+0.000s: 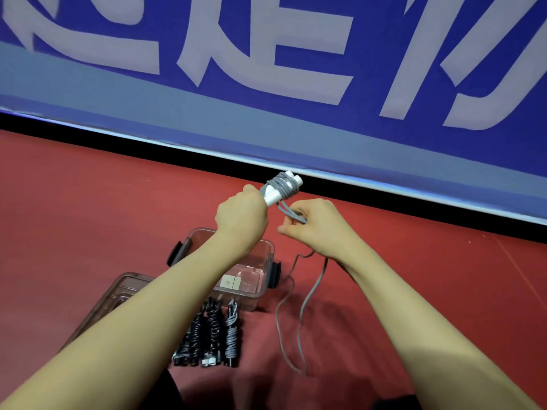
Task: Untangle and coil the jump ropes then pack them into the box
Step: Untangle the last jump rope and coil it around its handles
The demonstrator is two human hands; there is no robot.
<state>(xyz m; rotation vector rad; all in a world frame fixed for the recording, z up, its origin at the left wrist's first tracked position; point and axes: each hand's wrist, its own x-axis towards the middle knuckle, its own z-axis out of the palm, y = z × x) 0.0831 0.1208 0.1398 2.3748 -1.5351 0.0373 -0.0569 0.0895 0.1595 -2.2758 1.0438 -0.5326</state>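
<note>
Lid [118, 294] lies on the red floor [88, 202] at far left, clear plastic, partly under the left forearm. Just right of it, three finished ropes [207, 335] sit side by side on the floor in front of the box: two black, one grey, all wound tight around their handles. None in the box yet.

Box [260, 294] is behind them, open, clear plastic with black latches. Inside only a small pale label or tag shows; can't tell what it is.

Left hand [241, 216] is fisted around the lower end of the white handles [281, 186], held up above the box with the free ends pointing away toward the blue banner [266, 69]. Grey cord [279, 184] is wrapped several turns around the handles.

Right hand [316, 224], just beside, pinches the cord close to the handles, fingers curled. The loose tail [299, 315] drops as a doubled loop to the floor right of the box.

Handling, my read: light, cord is soft plastic, slightly springy, probably slick, so wraps will likely loosen if tension drops. Hold the handles firmly as the core, feed cord near the wrap point, not far down the tail. Nothing fragile. Tail looks knot-free, maybe a third of the cord left to wind.
</note>
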